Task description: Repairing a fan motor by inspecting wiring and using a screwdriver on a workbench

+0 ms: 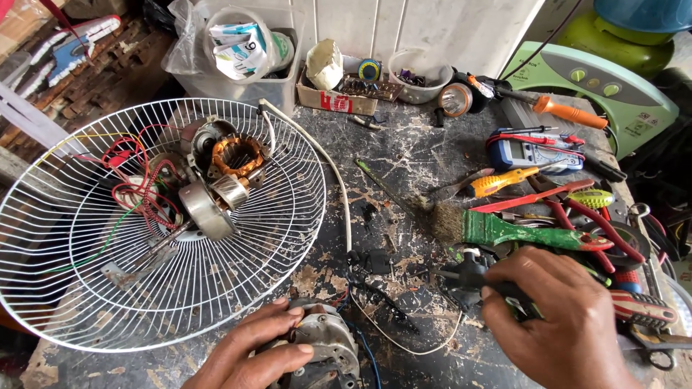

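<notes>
My left hand (252,353) grips a round grey metal motor housing (328,349) at the near edge of the dark workbench (404,158). My right hand (569,317) holds a black tool (468,277) whose thin tip points left toward small black parts (371,259) on the bench. A white wire fan guard (86,288) lies to the left. Inside it sit a copper-wound stator (238,155), a metal rotor (205,209) and red and green wires (140,184). A white cable (339,180) runs from the guard toward the motor housing.
Right of my hands lie a green-handled brush (504,229), red-handled pliers (598,223), an orange screwdriver (569,112), a multimeter (533,153) and a flashlight (455,99). Boxes and tubs of parts (349,90) line the back edge. A green appliance (605,83) stands at far right.
</notes>
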